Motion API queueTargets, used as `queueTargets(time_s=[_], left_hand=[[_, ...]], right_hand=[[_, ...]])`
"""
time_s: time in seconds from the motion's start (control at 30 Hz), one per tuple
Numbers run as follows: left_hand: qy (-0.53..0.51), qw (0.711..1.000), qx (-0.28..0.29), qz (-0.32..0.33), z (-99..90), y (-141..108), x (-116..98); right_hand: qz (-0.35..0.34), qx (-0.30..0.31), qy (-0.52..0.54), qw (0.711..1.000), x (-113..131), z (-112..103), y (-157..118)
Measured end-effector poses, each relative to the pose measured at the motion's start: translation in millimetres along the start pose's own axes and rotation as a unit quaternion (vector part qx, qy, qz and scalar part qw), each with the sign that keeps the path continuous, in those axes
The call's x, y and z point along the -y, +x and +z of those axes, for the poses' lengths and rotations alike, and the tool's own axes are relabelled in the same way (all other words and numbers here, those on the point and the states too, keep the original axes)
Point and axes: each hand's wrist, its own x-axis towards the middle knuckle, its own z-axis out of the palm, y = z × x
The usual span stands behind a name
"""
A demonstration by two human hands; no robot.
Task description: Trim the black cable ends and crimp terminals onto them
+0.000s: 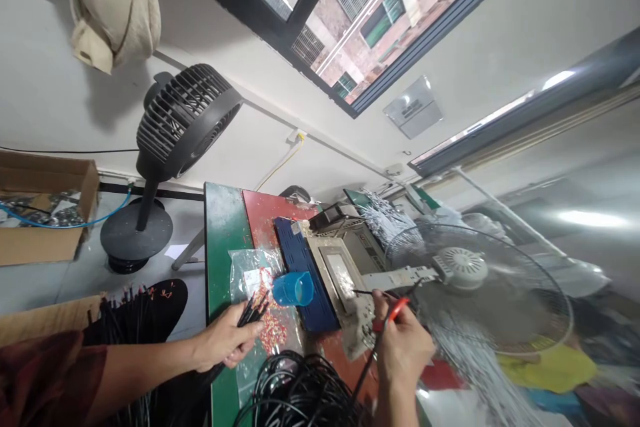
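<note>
My left hand (227, 340) is closed round a bundle of thin black cables (256, 307), their cut ends pointing up and to the right. Over the right part of the table, my right hand (404, 340) grips a red-handled hand tool (399, 309); its working end is hard to make out. A black cable runs down from the same hand, and a thin dark end sticks out leftward from the fingers. Between the hands are a blue cup (294, 289) lying tilted and red and white scraps (273, 330) on a clear plastic bag. Coiled black cable (305, 390) lies below.
A caged fan (480, 287) stands close to my right hand, near a beige machine (345, 273) and bundled grey wires (470, 360). More black cables (125, 320) lie at my lap. A black floor fan (185, 123) and a cardboard box (45, 240) are at left.
</note>
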Motion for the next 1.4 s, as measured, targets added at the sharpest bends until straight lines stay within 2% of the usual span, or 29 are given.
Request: queueTargets(time_s=[0.13,0.27,0.77,1.4], left_hand=[[0.000,1.000,-0.011,0.008,2.3,-0.7,-1.0],[-0.009,1.000,-0.025,0.005,2.9,0.1,1.2],[-0.008,0.999,-0.032,-0.015,4.0,1.4,-2.0],[0.000,1.000,-0.024,-0.013,4.2,2.1,-0.5]], right_hand=[[0.028,0.025,-0.062,0.997,-9.7,-0.5,25.2],[0.051,0.042,-0.099,0.993,-8.3,5.2,34.5],[0.117,0.108,-0.192,0.968,3.6,17.0,35.1],[0.108,0.142,-0.197,0.964,3.3,15.7,37.7]])
